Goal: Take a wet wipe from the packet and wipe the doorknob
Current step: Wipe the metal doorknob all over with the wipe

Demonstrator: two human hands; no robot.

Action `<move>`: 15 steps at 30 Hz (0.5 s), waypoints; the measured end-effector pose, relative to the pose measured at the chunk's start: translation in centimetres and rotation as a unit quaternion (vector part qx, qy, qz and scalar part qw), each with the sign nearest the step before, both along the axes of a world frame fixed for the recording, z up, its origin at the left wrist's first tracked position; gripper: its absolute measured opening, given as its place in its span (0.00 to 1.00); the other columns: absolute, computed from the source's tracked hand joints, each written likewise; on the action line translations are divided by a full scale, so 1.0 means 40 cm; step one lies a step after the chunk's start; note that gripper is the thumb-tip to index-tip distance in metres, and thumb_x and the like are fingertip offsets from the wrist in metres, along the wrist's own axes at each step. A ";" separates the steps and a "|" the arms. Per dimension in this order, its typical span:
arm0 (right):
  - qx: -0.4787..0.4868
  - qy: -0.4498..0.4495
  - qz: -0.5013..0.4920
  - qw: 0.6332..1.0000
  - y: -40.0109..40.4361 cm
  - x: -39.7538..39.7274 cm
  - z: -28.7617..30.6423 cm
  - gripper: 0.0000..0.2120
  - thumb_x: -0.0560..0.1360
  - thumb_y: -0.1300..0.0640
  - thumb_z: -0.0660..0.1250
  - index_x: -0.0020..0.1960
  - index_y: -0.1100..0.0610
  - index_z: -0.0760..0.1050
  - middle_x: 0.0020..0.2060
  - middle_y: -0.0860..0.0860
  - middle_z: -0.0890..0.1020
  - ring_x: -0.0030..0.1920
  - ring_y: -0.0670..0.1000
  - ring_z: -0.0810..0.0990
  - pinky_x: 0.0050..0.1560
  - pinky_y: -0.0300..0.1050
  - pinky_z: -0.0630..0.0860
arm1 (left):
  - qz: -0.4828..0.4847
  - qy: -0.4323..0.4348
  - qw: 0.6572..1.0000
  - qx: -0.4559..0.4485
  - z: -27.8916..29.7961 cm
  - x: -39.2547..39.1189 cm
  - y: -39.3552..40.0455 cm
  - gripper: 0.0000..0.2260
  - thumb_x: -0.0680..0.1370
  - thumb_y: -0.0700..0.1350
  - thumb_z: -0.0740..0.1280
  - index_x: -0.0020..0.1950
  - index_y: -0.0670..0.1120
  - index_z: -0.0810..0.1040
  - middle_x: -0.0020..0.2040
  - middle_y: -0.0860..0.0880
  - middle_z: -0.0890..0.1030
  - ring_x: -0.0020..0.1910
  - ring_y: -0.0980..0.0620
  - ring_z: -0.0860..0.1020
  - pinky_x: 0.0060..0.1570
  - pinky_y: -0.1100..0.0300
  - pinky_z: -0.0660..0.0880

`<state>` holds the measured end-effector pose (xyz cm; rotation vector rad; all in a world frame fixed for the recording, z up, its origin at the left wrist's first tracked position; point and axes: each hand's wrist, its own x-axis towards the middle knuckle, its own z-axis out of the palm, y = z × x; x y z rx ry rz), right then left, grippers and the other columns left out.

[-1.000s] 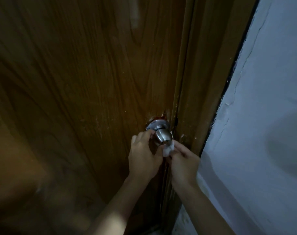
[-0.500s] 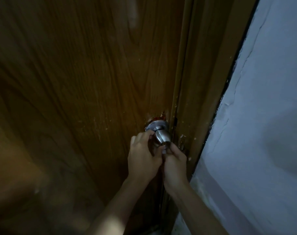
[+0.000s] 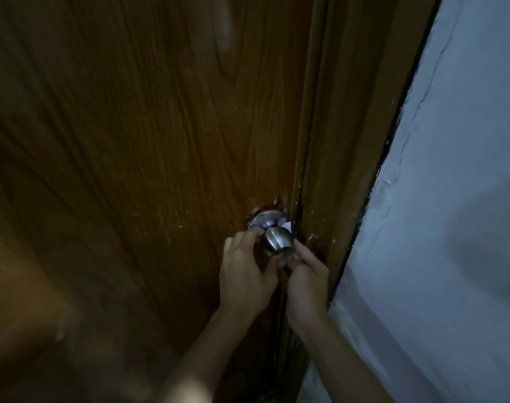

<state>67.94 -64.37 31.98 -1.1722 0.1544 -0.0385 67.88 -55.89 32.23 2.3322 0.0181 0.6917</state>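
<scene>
- Doorknob [image 3: 278, 239]: smooth brushed metal, rigid, fixed to the wooden door [image 3: 149, 158] on a round plate [image 3: 267, 220]; likely slick under a damp cloth, and likely to turn when rubbed.
- Wet wipe [image 3: 287, 226]: only a small white corner visible, behind the knob's neck on the right; thin, limp, light, probably easy to bunch or tear.
- Left hand [image 3: 246, 276]: fingers curled against the knob's left side near the neck, thumb below; appears to steady it.
- Right hand [image 3: 304, 279]: fingers curled at the knob's front and right; probably pinching the wipe, though the grasp itself is hidden.
- Best hold, by judgement: wipe looped round the neck, one end per hand.
- Room: door frame [image 3: 329, 181] just beside the knob on the right, little clearance there; pale wall [image 3: 451, 199] beyond; open space left and below.
</scene>
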 end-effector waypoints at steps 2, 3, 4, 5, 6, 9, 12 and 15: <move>-0.014 -0.002 0.015 1.000 -0.012 -0.009 -0.002 0.19 0.76 0.70 0.56 0.55 0.53 0.79 0.49 0.50 0.84 0.51 0.46 0.82 0.53 0.44 0.77 | -0.002 0.003 1.000 -0.001 -0.001 -0.002 0.001 0.21 0.70 0.46 0.71 0.62 0.48 0.72 0.55 0.52 0.76 0.51 0.60 0.67 0.39 0.74 0.62; -0.028 -0.014 0.005 0.999 -0.018 -0.015 -0.005 0.18 0.76 0.69 0.57 0.55 0.52 0.80 0.48 0.49 0.85 0.50 0.45 0.82 0.52 0.44 0.77 | -0.003 0.003 1.000 -0.003 -0.001 -0.002 0.002 0.21 0.70 0.46 0.71 0.62 0.48 0.71 0.55 0.52 0.76 0.51 0.60 0.67 0.39 0.74 0.62; -0.043 -0.028 -0.009 0.999 -0.021 -0.022 -0.009 0.18 0.75 0.69 0.58 0.55 0.52 0.80 0.48 0.48 0.85 0.50 0.45 0.82 0.52 0.44 0.77 | -0.003 0.004 1.000 -0.004 0.000 -0.003 0.002 0.21 0.70 0.47 0.71 0.62 0.48 0.71 0.56 0.53 0.76 0.51 0.60 0.67 0.39 0.74 0.62; -0.050 -0.038 -0.020 0.998 -0.022 -0.025 -0.010 0.18 0.75 0.69 0.59 0.55 0.52 0.80 0.48 0.48 0.85 0.51 0.45 0.82 0.53 0.45 0.77 | -0.003 0.002 1.000 -0.004 0.000 -0.003 0.002 0.21 0.70 0.47 0.71 0.62 0.48 0.72 0.55 0.53 0.76 0.50 0.60 0.67 0.39 0.74 0.62; -0.049 -0.042 -0.020 0.998 -0.022 -0.022 -0.010 0.19 0.75 0.70 0.59 0.57 0.53 0.79 0.50 0.48 0.84 0.53 0.45 0.81 0.55 0.46 0.77 | -0.004 -0.001 1.000 -0.003 0.001 -0.002 0.002 0.21 0.70 0.47 0.71 0.61 0.48 0.72 0.55 0.52 0.76 0.50 0.60 0.67 0.39 0.74 0.62; -0.002 -0.021 0.033 0.999 -0.015 0.002 0.003 0.21 0.75 0.71 0.56 0.60 0.54 0.76 0.52 0.49 0.83 0.55 0.48 0.80 0.60 0.48 0.74 | -0.008 -0.006 1.000 0.003 0.002 0.000 0.004 0.20 0.70 0.45 0.71 0.60 0.47 0.73 0.55 0.52 0.77 0.50 0.60 0.67 0.39 0.74 0.62; 0.007 -0.014 0.045 0.999 -0.018 0.004 0.000 0.20 0.76 0.70 0.55 0.63 0.57 0.74 0.51 0.49 0.82 0.54 0.48 0.80 0.59 0.47 0.74 | -0.007 -0.003 1.000 0.001 0.002 -0.001 0.006 0.20 0.69 0.44 0.72 0.60 0.47 0.73 0.55 0.52 0.77 0.50 0.61 0.66 0.39 0.74 0.62; -0.076 -0.055 -0.001 0.996 -0.022 -0.007 -0.019 0.18 0.77 0.67 0.57 0.64 0.56 0.73 0.58 0.51 0.81 0.59 0.46 0.78 0.62 0.49 0.74 | -0.011 -0.006 1.000 -0.001 0.002 0.000 0.007 0.21 0.69 0.46 0.72 0.60 0.48 0.73 0.54 0.54 0.77 0.51 0.61 0.67 0.40 0.74 0.62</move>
